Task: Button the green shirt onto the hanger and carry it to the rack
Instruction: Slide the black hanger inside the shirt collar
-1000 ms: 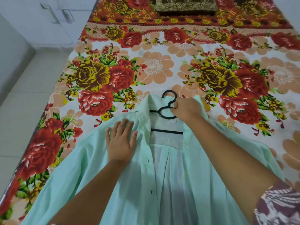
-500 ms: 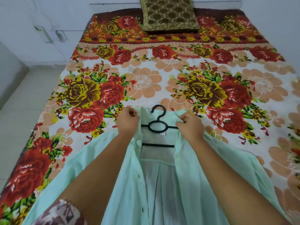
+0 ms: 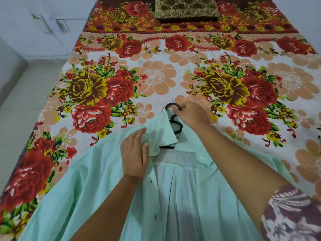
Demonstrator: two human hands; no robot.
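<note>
The green shirt (image 3: 97, 188) lies open-fronted on the floral bedsheet (image 3: 156, 75), filling the view's six o'clock. The black hanger (image 3: 181, 126) sits inside its collar (image 3: 161, 129), with the hook (image 3: 169, 104) poking out toward twelve. The right hand (image 3: 192, 115) pinches that hook. The left hand (image 3: 134, 159) lies flat with straight fingers, pressing the shirt front at eight o'clock of the hanger. The cloth looks thin, light and limp (likely to slip off the hanger if tugged). I judge the stiff hook best for lifting, and the front edges by the top button (image 3: 202, 156) best for pinching.

Unbuttoned green shirt (image 3: 104, 188), black hanger (image 3: 178, 126) apparently inside
</note>
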